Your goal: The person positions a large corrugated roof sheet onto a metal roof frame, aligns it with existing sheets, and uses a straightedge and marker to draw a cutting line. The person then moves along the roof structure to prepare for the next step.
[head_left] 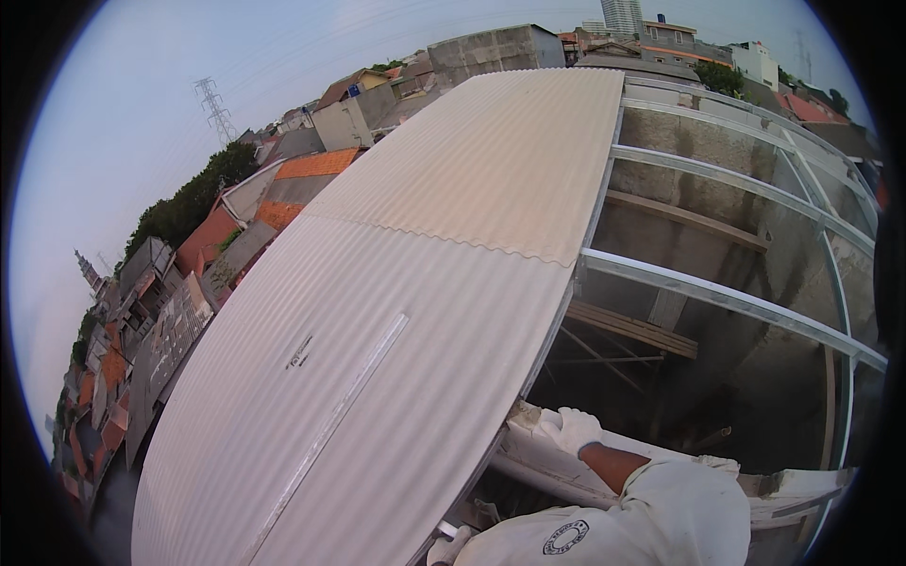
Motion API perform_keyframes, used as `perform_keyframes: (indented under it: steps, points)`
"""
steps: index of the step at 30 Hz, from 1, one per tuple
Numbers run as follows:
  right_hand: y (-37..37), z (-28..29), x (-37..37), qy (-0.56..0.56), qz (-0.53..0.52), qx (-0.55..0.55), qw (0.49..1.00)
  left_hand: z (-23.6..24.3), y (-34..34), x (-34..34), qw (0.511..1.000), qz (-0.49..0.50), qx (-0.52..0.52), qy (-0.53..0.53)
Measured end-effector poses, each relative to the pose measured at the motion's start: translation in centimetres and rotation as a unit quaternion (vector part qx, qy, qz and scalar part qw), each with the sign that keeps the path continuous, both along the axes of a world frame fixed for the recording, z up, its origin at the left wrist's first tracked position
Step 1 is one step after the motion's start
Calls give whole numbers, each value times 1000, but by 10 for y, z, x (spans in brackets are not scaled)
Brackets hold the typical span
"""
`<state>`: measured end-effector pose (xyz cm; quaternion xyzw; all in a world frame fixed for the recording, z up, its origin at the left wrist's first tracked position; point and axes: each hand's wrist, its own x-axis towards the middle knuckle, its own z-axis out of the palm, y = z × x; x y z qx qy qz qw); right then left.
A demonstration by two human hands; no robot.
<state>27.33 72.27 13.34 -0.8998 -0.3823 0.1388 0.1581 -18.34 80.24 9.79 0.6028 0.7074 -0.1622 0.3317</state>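
My right hand (pixel 572 430), in a white glove, is on the top of a pale masonry wall (pixel 623 451) by the roof's edge, with its fingers bent over it. At the lower edge of the view, my left hand (pixel 451 548) in a greyish glove is partly cut off. It lies close to the white end of a metal bar (pixel 446 529), and its fingers cannot be made out. Left of both hands spreads a large corrugated off-white roof sheet (pixel 396 292). A long, flat silver strip (pixel 330 429) lies lengthwise on the sheet.
Right of the sheets, light metal roof rails (pixel 717 294) cross a deep, dark opening. Wooden planks (pixel 632 328) lie inside it. A further, cream-tinted sheet (pixel 500 160) overlaps beyond. Past the roof's left edge are lower rooftops (pixel 160 349); a pylon (pixel 215 111) stands far off.
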Motion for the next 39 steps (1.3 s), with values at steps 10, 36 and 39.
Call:
perform_keyframes:
  steps: [10,36,39]
  points:
    - [95,38,-46,-176,148,212,950,-86,9,25,871,410,-14,-270]
    - [303,36,-71,-147,347,101,921,9,76,88,869,436,62,-226]
    - [306,36,-72,-167,344,97,919,15,81,83,868,441,62,-220]
